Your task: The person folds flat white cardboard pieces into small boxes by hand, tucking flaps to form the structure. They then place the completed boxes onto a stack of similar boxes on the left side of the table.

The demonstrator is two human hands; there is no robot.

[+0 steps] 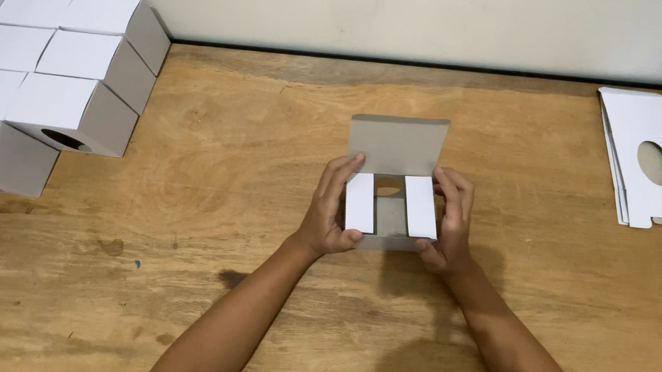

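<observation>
Cardboard box (393, 188), half-folded, sits mid-table between both hands. Thin card stock: white outer face, dull grey inner face. Rear lid flap stands up and open, grey side toward the camera, a plain rectangle with crisp edges. Two narrow white side flaps are folded inward over the opening, with a grey gap between them; part of an oval cutout shows in that gap.

Left hand (333, 211) grips the box's left side: fingers curled around the wall, thumb pressing on the lower end of the left white flap, index tip touching near the base of the lid flap. Right hand (450, 221) mirrors it on the right side: fingers wrapped over the top of the right flap, thumb at the lower right corner. Both hands are closed on the box, not flat.

Table (222, 152) is bare wood, warm tan, visible grain, some dark stains, matte finish.

Far left: stack of finished boxes (40, 81), same card, white tops with grey sides, squared-up cuboids packed touching each other; one shows a dark oval hole on its face.

Far right: pile of flat blanks (658, 165), white, unfolded, die-cut outline with tabs and an oval hole, well apart from the hands.

Wall (376, 0) behind is smooth, off-white.
</observation>
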